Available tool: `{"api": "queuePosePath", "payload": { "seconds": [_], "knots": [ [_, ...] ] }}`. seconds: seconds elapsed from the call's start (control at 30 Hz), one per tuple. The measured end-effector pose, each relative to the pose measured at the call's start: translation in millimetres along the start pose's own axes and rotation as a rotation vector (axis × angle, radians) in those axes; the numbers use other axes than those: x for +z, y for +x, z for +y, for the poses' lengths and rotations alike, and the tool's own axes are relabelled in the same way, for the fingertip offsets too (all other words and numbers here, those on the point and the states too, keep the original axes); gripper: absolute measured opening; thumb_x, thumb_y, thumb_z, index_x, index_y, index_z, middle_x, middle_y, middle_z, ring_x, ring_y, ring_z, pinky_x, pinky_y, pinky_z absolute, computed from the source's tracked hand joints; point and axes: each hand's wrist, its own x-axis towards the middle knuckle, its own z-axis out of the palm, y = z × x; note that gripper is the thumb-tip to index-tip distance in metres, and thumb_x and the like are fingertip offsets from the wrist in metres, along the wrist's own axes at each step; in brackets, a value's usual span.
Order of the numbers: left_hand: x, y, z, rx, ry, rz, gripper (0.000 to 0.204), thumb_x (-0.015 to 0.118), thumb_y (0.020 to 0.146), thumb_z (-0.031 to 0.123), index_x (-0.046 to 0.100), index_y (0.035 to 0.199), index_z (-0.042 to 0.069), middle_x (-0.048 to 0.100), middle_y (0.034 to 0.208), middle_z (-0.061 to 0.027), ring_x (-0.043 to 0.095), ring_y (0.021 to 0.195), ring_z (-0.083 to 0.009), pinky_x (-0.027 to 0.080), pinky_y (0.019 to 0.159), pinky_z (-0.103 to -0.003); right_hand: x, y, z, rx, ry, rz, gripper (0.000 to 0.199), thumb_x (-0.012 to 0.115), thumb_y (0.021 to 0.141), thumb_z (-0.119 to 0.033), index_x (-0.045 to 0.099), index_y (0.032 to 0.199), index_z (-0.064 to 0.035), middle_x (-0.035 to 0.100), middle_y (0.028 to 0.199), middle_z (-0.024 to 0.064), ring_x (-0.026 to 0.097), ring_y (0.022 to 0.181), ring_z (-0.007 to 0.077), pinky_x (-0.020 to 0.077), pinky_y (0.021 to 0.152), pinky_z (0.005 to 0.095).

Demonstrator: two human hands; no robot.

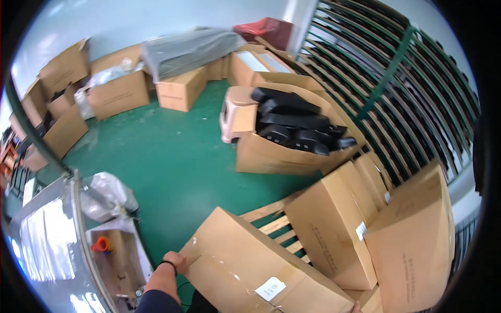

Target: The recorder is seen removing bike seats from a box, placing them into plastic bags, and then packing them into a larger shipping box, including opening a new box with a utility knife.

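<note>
A green floor [156, 151] spreads across the room. A tall rack [389, 78] with green posts climbs the right side, its shelves lined with dark items. In front of it, a big open box [282, 159] is heaped with long black parts [295, 122]. Along the far wall, a grey sheet [190, 49] drapes over more boxes.

Closest to the person, at the bottom middle, is the taped box [245, 250] between the two hands, set at a slant. A brown box [334, 229] is just beyond it on its right, with another tall box [412, 245] beside that one. Slats of a wooden pallet [274, 225] show between the taped box and the brown box. At lower left, a clear plastic bag [107, 195] lies near a metal-edged table [47, 229]. A pale pink stool [237, 99] touches the open box.

The left hand [175, 261] has its fingers curled in, holding the taped box at its left edge. Only the tips of the right hand [357, 308] show, at the opposite end, so I can't tell how its fingers are set. A white label [271, 288] is stuck to the taped box. Smallest is a black wristband [168, 265] on the left wrist.
</note>
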Motion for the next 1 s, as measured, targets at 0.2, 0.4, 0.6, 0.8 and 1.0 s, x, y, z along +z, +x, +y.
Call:
{"api": "queuePosePath", "payload": {
  "seconds": [0.2, 0.4, 0.6, 0.8, 1.0],
  "knots": [
    [32.6, 37.5, -45.8, 0.140, 0.033, 0.058, 0.045, 0.055, 0.076, 0.045, 0.068, 0.096, 0.007, 0.065, 0.098, -0.0169, 0.062, 0.092, -0.0318, 0.049, 0.080, -0.039, 2.0, -36.2, -75.0, -0.161, -0.419, 0.099, 0.070, 0.046, 0.083, -0.055, 0.049, 0.125, 0.0017, 0.054, 0.121, 0.0186, 0.053, 0.108, 0.0297, 0.0431, 0.090, 0.0358],
    [98.4, 36.6, -96.1, -0.198, -0.775, 0.251, 0.054, 0.058, 0.083, 0.046, 0.049, 0.125, 0.014, 0.053, 0.126, -0.0080, 0.054, 0.108, -0.0287, 0.044, 0.090, -0.039, 13.9, -120.1, -80.8, -0.236, -0.915, 0.300, 0.056, 0.038, 0.090, -0.044, 0.051, 0.122, -0.0004, 0.055, 0.121, 0.0180, 0.054, 0.107, 0.0317, 0.0449, 0.087, 0.0378],
    [143.2, 40.0, -78.1, -0.105, -2.043, -0.241, 0.061, 0.053, 0.087, 0.049, 0.037, 0.133, 0.012, 0.047, 0.129, -0.0068, 0.046, 0.116, -0.0210, 0.040, 0.095, -0.038, 1.3, 5.1, -5.5, -0.078, -0.303, 0.157, 0.070, 0.037, 0.087, -0.058, 0.050, 0.124, -0.0007, 0.057, 0.109, 0.0151, 0.054, 0.093, 0.0272, 0.0455, 0.078, 0.0398],
    [126.4, 37.0, -66.1, 0.003, -2.017, 0.103, 0.052, 0.048, 0.092, 0.043, 0.036, 0.130, 0.010, 0.046, 0.128, -0.0054, 0.046, 0.115, -0.0176, 0.040, 0.094, -0.035, 7.0, -40.8, -35.3, -0.109, -0.297, 0.131, 0.075, 0.039, 0.083, -0.067, 0.056, 0.114, -0.0009, 0.055, 0.073, 0.0066, 0.047, 0.058, 0.0181, 0.0394, 0.046, 0.0334],
    [49.9, 54.0, -33.9, 0.159, -2.071, -0.146, 0.038, 0.042, 0.096, 0.034, 0.044, 0.123, 0.008, 0.052, 0.121, -0.0037, 0.050, 0.111, -0.0177, 0.043, 0.093, -0.034, -32.3, -40.0, -57.0, -0.264, -0.528, 0.245, 0.078, 0.039, 0.083, -0.067, 0.062, 0.101, 0.0044, 0.058, 0.075, 0.0124, 0.052, 0.062, 0.0212, 0.0427, 0.051, 0.0340]
  ]
}}
